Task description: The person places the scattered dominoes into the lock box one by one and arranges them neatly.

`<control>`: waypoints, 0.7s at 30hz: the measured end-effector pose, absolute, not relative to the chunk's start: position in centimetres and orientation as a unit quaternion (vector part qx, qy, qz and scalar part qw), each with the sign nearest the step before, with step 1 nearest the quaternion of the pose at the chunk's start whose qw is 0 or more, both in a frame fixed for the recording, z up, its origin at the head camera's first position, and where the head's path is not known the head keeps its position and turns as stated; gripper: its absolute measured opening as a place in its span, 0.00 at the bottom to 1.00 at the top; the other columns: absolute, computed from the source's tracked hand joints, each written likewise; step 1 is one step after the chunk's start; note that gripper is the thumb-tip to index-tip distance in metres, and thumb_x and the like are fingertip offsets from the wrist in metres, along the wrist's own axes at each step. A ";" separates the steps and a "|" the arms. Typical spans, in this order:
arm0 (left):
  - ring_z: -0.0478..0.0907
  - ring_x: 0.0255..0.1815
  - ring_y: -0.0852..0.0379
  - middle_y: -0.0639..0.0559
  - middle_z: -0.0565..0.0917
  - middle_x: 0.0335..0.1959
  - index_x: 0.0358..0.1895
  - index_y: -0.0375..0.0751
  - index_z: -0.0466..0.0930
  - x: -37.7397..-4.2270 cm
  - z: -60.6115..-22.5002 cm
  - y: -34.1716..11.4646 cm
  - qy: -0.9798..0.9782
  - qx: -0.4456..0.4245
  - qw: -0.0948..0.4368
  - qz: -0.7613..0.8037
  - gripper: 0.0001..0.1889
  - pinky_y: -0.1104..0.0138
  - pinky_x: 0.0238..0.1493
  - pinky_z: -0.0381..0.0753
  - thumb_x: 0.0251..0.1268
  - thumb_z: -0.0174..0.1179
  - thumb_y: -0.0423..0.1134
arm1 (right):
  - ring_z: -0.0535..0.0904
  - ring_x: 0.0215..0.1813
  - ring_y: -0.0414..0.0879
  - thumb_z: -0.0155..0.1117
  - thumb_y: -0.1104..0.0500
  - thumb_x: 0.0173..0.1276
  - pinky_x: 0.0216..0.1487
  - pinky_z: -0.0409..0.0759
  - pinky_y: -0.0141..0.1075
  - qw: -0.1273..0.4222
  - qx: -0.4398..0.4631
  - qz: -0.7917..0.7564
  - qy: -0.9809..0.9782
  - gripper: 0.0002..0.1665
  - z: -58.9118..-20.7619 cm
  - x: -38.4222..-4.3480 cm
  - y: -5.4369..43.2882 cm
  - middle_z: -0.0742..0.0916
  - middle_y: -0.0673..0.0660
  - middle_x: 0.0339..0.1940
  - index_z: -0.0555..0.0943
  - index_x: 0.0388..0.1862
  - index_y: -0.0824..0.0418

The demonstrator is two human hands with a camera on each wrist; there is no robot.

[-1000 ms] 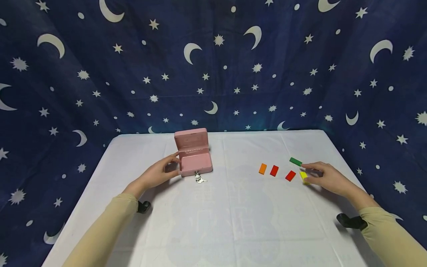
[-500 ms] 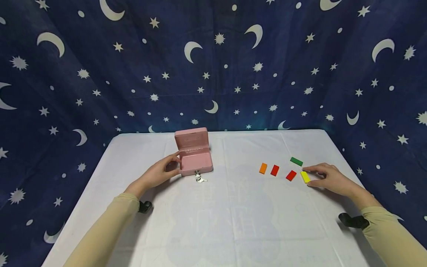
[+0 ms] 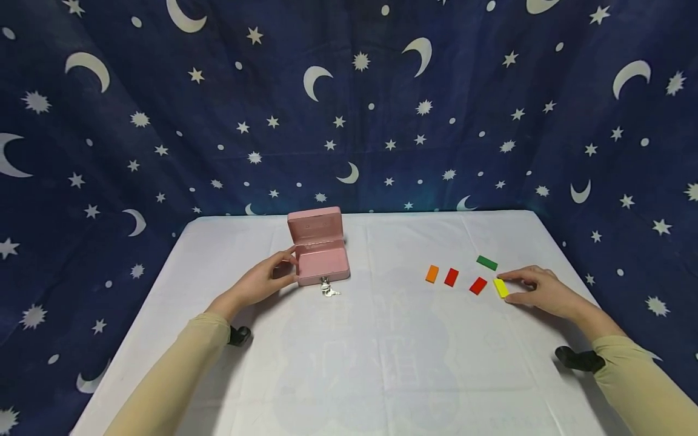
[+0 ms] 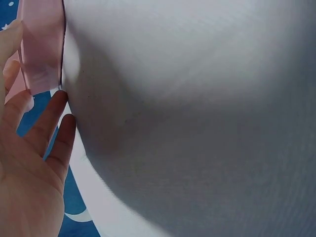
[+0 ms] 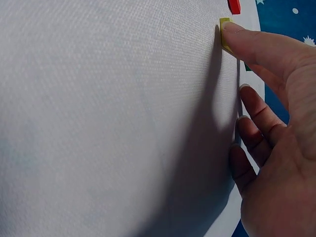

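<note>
A pink metal cash box (image 3: 323, 260) stands with its lid raised at the middle left of the table; its visible inside holds nothing. My left hand (image 3: 256, 284) grips its left side, thumb near the front corner and fingers along the wall, also seen on the box (image 4: 43, 47) in the left wrist view. At the box's front sits a small padlock with keys (image 3: 327, 289). My right hand (image 3: 542, 293) pinches a yellow domino block (image 3: 500, 288) lying on the table, thumb at its near end and forefinger at its far end.
Left of the yellow block lie a red block (image 3: 478, 286), another red block (image 3: 451, 277) and an orange block (image 3: 432, 274). A green block (image 3: 487, 263) lies just behind. A white cloth covers the table (image 3: 392, 345); a dark blue curtain (image 3: 360, 133) surrounds its back and sides.
My right forefinger has drawn back from beside the green block to the far end of the yellow block, which shows more fully. My left hand keeps its hold on the box.
</note>
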State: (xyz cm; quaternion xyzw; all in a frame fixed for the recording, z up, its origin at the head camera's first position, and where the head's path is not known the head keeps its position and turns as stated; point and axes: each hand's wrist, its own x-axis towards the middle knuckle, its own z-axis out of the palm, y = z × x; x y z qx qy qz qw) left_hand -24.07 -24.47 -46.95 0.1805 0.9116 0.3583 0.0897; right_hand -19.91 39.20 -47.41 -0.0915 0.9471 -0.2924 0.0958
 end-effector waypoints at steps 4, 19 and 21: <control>0.68 0.73 0.48 0.58 0.58 0.81 0.59 0.50 0.75 -24.1 -46.9 -24.4 0.912 0.180 0.092 0.357 0.20 0.48 0.74 0.63 0.70 0.65 0.53 | 0.65 0.61 0.64 0.76 0.44 0.62 0.51 0.70 0.53 0.097 -0.089 -0.293 0.947 0.39 -47.5 -19.9 39.3 0.76 0.69 0.64 0.79 0.66 0.62; 0.69 0.72 0.49 0.59 0.58 0.81 0.59 0.49 0.75 -24.2 -47.1 -24.6 0.909 0.183 0.093 0.363 0.19 0.48 0.73 0.66 0.71 0.65 0.50 | 0.66 0.60 0.62 0.76 0.45 0.63 0.52 0.70 0.53 0.100 -0.088 -0.301 0.944 0.37 -47.5 -19.7 39.3 0.76 0.68 0.64 0.79 0.66 0.62; 0.69 0.72 0.49 0.58 0.58 0.81 0.59 0.50 0.75 -24.2 -47.1 -24.5 0.909 0.183 0.093 0.363 0.19 0.48 0.73 0.66 0.71 0.65 0.50 | 0.66 0.60 0.62 0.76 0.45 0.63 0.52 0.70 0.52 0.101 -0.089 -0.301 0.944 0.37 -47.4 -19.7 39.4 0.76 0.68 0.64 0.79 0.66 0.61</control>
